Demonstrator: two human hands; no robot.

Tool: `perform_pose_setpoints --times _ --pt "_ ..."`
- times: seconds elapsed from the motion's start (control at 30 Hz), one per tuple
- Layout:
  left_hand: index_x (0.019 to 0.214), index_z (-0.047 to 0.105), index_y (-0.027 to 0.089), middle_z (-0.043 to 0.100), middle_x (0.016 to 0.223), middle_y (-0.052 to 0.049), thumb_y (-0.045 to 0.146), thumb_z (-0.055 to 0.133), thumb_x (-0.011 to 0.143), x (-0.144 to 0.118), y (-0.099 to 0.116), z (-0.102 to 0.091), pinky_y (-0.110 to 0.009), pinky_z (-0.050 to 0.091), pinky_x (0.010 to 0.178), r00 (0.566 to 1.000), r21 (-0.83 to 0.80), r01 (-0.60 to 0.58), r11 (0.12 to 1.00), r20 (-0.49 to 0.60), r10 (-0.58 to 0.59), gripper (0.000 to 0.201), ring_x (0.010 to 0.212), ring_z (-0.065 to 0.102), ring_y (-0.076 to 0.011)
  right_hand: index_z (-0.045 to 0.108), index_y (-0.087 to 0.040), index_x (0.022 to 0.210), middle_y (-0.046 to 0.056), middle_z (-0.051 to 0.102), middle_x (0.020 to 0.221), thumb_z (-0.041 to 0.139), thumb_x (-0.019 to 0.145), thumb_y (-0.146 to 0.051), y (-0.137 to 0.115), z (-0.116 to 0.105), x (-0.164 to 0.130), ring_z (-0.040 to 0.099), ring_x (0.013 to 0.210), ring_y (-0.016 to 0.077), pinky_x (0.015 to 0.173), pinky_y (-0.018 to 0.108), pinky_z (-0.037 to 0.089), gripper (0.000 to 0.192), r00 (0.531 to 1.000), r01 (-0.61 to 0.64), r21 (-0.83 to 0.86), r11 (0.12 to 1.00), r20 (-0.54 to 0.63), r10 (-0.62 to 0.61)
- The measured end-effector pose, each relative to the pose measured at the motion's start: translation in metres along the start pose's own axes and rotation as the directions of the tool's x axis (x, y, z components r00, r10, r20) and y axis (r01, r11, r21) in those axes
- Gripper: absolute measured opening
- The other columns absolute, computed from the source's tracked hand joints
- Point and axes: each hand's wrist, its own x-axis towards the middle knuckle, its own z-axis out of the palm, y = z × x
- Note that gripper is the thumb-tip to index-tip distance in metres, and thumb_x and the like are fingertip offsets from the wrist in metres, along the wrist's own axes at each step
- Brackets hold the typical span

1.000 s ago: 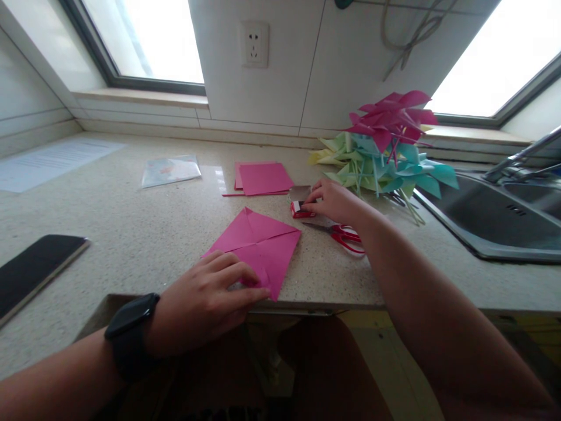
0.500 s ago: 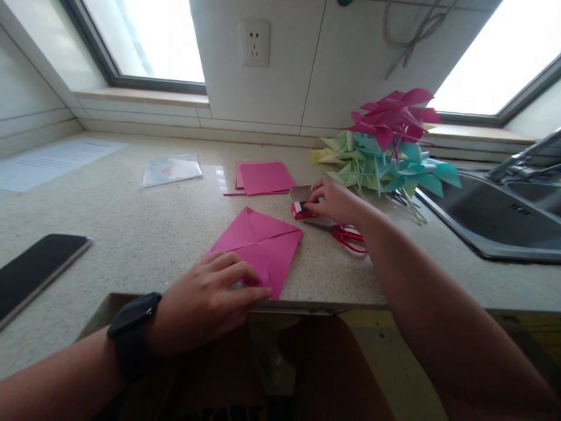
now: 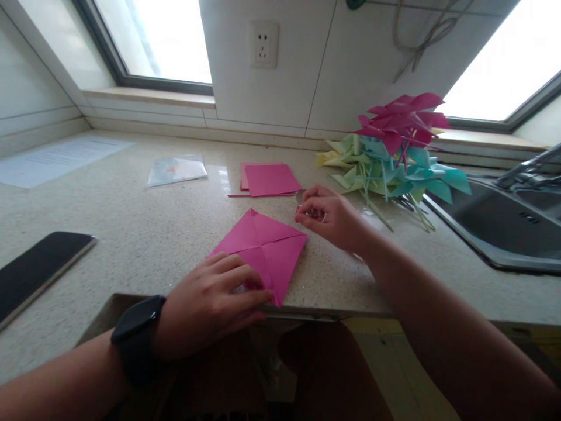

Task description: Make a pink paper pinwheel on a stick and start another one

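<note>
At the counter's near edge, my left hand (image 3: 214, 301) lies flat with fingers spread, pressing down the near corner of the pink sheet (image 3: 263, 248). This creased square sits like a diamond, one diagonal running from that held corner away towards the far right. My right hand (image 3: 326, 216) hovers just beyond the sheet's right corner, nearer to the sheet's middle than any other free thing. Its fingers are pinched together on something small; I cannot tell what, since the fingers hide it. From that pinch the crossing of the creases lies to the left and towards me, close by, with nothing between.

Behind the sheet lies a stack of pink paper (image 3: 267, 178), apart from it. Farther right is a heap of paper pinwheels (image 3: 394, 152), pink, green and blue, beside the sink (image 3: 504, 228). A clear packet (image 3: 176, 169) and a white page (image 3: 61, 161) lie well to the left; a dark phone (image 3: 37, 272) rests near my left forearm. The counter (image 3: 131, 234) between hands and sheet is unobstructed.
</note>
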Motion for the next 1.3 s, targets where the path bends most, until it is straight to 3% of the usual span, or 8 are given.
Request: perform_pose_setpoints --times 0.1,0.3,0.57,0.77,0.97,1.17,1.3 --pt "0.107 0.071 0.025 0.07 0.095 -0.002 0.027 0.066 0.094 0.0 0.0 0.001 -0.036 0.048 0.075 1.0 0.004 0.007 1.0 -0.01 -0.007 0.014 0.084 0.06 -0.0205 0.071 -0.018 0.087 0.007 0.056 0.102 0.068 0.091 -0.024 -0.009 0.012 0.0 0.058 0.093 0.0188 0.086 0.034 0.046 0.009 0.988 0.088 -0.016 0.996 0.129 -0.085" --pt "0.107 0.072 0.026 0.07 0.095 -0.002 0.026 0.066 0.093 0.0 -0.001 0.002 -0.035 0.048 0.074 1.0 -0.001 0.025 1.0 -0.016 -0.025 0.015 0.084 0.06 -0.0203 0.073 -0.018 0.091 0.008 0.061 0.103 0.067 0.093 -0.027 -0.014 0.021 0.003 0.058 0.097 0.0215 0.088 0.036 0.045 0.011 0.957 0.145 -0.094 0.985 0.264 -0.116" --pt "0.107 0.072 0.026 0.071 0.095 -0.001 0.025 0.066 0.094 0.002 -0.001 0.0 -0.035 0.049 0.074 0.999 -0.01 0.028 1.0 -0.025 -0.028 0.015 0.084 0.059 -0.0199 0.074 -0.02 0.1 0.008 0.064 0.1 0.062 0.096 -0.028 -0.021 0.009 -0.001 0.057 0.097 0.0229 0.087 0.037 0.044 0.014 0.955 0.15 -0.128 0.98 0.275 -0.11" --pt "0.108 0.072 0.026 0.07 0.097 -0.001 0.025 0.066 0.093 0.0 0.0 0.002 -0.035 0.048 0.074 0.999 -0.016 0.036 0.999 -0.021 -0.036 0.016 0.085 0.059 -0.0198 0.073 -0.019 0.098 0.007 0.066 0.098 0.067 0.093 -0.027 -0.019 0.015 -0.001 0.058 0.095 0.0231 0.087 0.037 0.044 0.01 0.94 0.114 -0.152 0.982 0.336 -0.057" --pt "0.107 0.072 0.026 0.07 0.095 -0.002 0.025 0.065 0.094 0.002 -0.001 0.001 -0.035 0.048 0.074 0.999 -0.012 0.041 0.999 -0.02 -0.041 0.015 0.085 0.06 -0.0203 0.067 -0.019 0.088 0.007 0.067 0.095 0.066 0.089 -0.018 -0.019 0.019 -0.001 0.06 0.091 0.0213 0.084 0.035 0.045 0.002 0.952 0.101 -0.066 0.993 0.297 -0.077" --pt "0.108 0.072 0.025 0.07 0.094 -0.003 0.026 0.064 0.095 0.001 -0.002 0.002 -0.036 0.048 0.075 0.999 -0.008 0.039 0.999 -0.001 -0.039 0.015 0.085 0.06 -0.0208 0.063 -0.02 0.084 0.0 0.065 0.078 0.065 0.08 -0.013 -0.021 0.016 -0.005 0.058 0.07 0.0148 0.067 0.028 0.043 0.008 0.986 0.005 0.024 1.0 0.168 -0.009" --pt "0.108 0.072 0.025 0.07 0.096 -0.003 0.026 0.064 0.095 0.001 -0.001 0.0 -0.036 0.048 0.075 0.999 -0.015 0.048 0.999 0.007 -0.048 0.015 0.086 0.06 -0.0207 0.062 -0.019 0.083 0.0 0.063 0.077 0.064 0.078 -0.012 -0.022 0.015 -0.005 0.056 0.069 0.0145 0.066 0.028 0.043 0.009 0.989 0.018 0.044 0.999 0.144 -0.024"
